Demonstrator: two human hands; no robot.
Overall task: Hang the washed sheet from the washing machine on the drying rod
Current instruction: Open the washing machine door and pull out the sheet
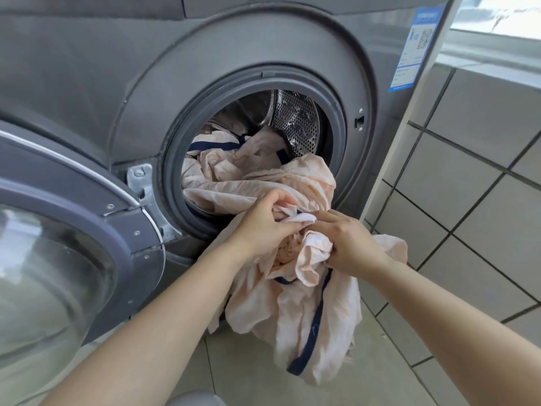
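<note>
Pale tiled floor (380,361) and wall at right. Faced a grey washing machine (87,68) with its door (73,230) swung open to the left. Gripped the peach sheet (263,183) in both hands just below the lower rim of the drum (295,121): left hand (263,227) curled around a bunched fold, right hand (348,244) pinching cloth beside it. Had part of the sheet inside the drum, the rest hanging over the rim toward the floor.

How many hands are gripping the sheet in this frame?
2. The left hand grips the bunched sheet in front of the washing machine; the right hand grips it just to the right.
</note>
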